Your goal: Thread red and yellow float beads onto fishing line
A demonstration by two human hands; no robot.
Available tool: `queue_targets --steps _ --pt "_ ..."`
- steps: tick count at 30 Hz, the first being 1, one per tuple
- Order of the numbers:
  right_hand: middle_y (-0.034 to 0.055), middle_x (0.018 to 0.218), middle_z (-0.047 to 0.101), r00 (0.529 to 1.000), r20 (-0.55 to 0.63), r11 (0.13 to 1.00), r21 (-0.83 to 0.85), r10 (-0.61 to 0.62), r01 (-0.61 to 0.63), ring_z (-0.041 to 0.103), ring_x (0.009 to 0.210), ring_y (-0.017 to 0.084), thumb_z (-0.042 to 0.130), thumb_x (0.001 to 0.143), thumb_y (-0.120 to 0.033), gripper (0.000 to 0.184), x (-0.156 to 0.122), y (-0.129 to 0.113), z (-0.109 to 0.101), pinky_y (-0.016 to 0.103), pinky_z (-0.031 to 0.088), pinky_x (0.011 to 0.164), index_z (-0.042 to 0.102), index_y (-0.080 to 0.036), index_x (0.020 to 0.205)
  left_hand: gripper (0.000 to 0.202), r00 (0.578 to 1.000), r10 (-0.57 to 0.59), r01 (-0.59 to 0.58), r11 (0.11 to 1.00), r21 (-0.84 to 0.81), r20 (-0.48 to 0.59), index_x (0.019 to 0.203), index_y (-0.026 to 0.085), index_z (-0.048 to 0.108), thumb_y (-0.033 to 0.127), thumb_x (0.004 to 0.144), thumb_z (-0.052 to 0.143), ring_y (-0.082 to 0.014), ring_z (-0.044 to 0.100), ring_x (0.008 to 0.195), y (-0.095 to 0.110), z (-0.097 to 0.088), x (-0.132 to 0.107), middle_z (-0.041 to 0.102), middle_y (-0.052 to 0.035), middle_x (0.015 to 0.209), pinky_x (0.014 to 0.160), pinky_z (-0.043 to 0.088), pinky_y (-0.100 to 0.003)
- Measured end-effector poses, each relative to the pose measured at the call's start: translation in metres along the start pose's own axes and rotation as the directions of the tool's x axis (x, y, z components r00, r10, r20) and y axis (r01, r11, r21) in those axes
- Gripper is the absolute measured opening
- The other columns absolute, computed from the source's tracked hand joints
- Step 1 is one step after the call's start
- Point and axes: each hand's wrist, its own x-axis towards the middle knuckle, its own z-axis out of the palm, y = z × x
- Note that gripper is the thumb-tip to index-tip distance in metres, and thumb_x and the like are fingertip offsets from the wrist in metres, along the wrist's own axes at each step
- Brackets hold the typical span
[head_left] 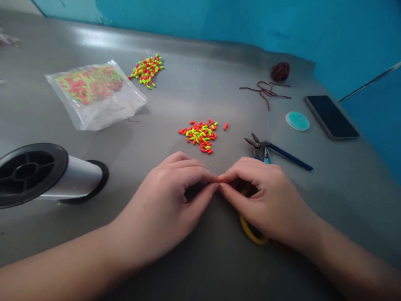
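My left hand [171, 196] and my right hand [266, 200] rest on the grey table [194, 83], fingertips pinched together and meeting at the middle. Whatever they pinch is too small to make out. A yellow ring-shaped handle [250, 234] lies under my right hand, mostly hidden. Just beyond my fingers sits a small pile of red and yellow-green oval beads [200, 134]. Small pliers with blue handles [269, 149] lie right of the pile, close to my right hand.
A large spool of clear line with black flanges [46, 173] lies at the left. A plastic bag of beads [94, 92] and a second bead pile [146, 70] sit farther back. Dark red cord [272, 81], a teal disc [297, 121] and a phone [330, 116] lie at the right.
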Motion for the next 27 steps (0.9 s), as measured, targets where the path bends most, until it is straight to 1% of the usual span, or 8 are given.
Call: queue_targets --steps 6,9,12,14,17,19,22,27 --pt "-0.0001 0.075 0.07 0.999 0.041 0.998 -0.064 -0.019 0.021 0.064 0.077 0.019 0.069 0.094 -0.006 0.018 0.0019 0.0013 0.0006 0.034 0.046 0.069 0.076 -0.019 0.083 0.018 0.999 0.038 -0.038 0.999 0.035 0.006 0.097 0.02 0.082 0.013 0.102 0.066 -0.0206 0.066 0.093 -0.0004 0.0008 -0.001 0.081 -0.0015 0.089 0.085 0.055 -0.035" --pt "0.0001 0.074 0.07 0.999 0.049 0.997 -0.074 -0.02 0.024 0.062 0.077 0.02 0.069 0.094 -0.006 0.019 0.0022 0.0015 0.0018 0.035 0.045 0.069 0.076 -0.019 0.082 0.019 0.999 0.053 -0.054 0.997 0.056 0.009 0.098 0.018 0.082 0.013 0.102 0.064 -0.0218 0.065 0.095 0.0 0.001 -0.0018 0.08 -0.0041 0.094 0.088 0.054 -0.038" --pt "0.0004 0.075 0.071 0.999 0.042 0.997 -0.076 -0.003 0.006 0.062 0.078 0.02 0.071 0.094 -0.007 0.019 0.0017 0.001 0.0027 0.035 0.044 0.069 0.076 -0.019 0.08 0.018 0.999 0.033 -0.035 0.996 0.083 0.028 0.099 0.018 0.081 0.014 0.102 0.064 -0.0225 0.064 0.099 0.0003 0.0009 -0.0021 0.078 -0.0058 0.101 0.092 0.053 -0.04" --pt "0.0002 0.074 0.071 0.999 0.046 0.998 -0.069 0.009 -0.006 0.063 0.078 0.02 0.073 0.094 -0.009 0.019 0.0015 0.0002 0.0021 0.035 0.045 0.069 0.076 -0.02 0.079 0.017 0.999 0.021 -0.023 0.997 0.078 0.027 0.104 0.016 0.08 0.012 0.101 0.063 -0.0224 0.065 0.101 0.0007 0.0007 -0.0019 0.077 -0.0061 0.102 0.094 0.052 -0.039" --pt "-0.001 0.076 0.072 0.998 0.057 0.998 -0.053 0.026 -0.023 0.065 0.076 0.018 0.075 0.095 -0.01 0.017 0.0022 -0.0012 -0.0001 0.033 0.046 0.068 0.077 -0.02 0.081 0.019 1.0 0.0 0.0 0.999 0.045 -0.001 0.112 0.015 0.076 0.011 0.1 0.062 -0.0217 0.066 0.105 0.0015 -0.0004 -0.0014 0.077 -0.0063 0.107 0.096 0.052 -0.038" --pt "-0.0017 0.08 0.076 0.997 0.056 0.999 -0.026 0.044 -0.043 0.068 0.079 0.017 0.075 0.096 -0.012 0.016 0.0028 -0.002 -0.0012 0.033 0.048 0.07 0.08 -0.022 0.086 0.018 0.999 -0.03 0.03 0.999 0.019 -0.015 0.114 0.015 0.074 0.014 0.101 0.063 -0.0218 0.067 0.107 0.0019 -0.0016 -0.0013 0.076 -0.0064 0.11 0.094 0.052 -0.037" --pt "-0.0016 0.086 0.081 0.997 0.054 0.998 0.009 0.06 -0.061 0.071 0.084 0.019 0.073 0.098 -0.013 0.016 0.003 -0.0023 -0.0015 0.034 0.05 0.075 0.083 -0.024 0.091 0.016 1.0 -0.022 0.022 1.0 0.011 0.001 0.11 0.017 0.075 0.015 0.103 0.061 -0.0214 0.066 0.104 0.0018 -0.0033 -0.0016 0.076 -0.0047 0.104 0.093 0.052 -0.037" --pt "-0.0004 0.09 0.082 0.998 0.024 0.998 0.01 0.063 -0.063 0.073 0.083 0.02 0.073 0.097 -0.016 0.013 0.0022 -0.0019 -0.0017 0.034 0.053 0.075 0.083 -0.024 0.095 0.021 0.999 0.021 -0.022 0.999 0.028 0.024 0.108 0.016 0.076 0.01 0.104 0.056 -0.0204 0.065 0.098 0.0006 -0.004 -0.0032 0.075 -0.0043 0.1 0.093 0.05 -0.037"
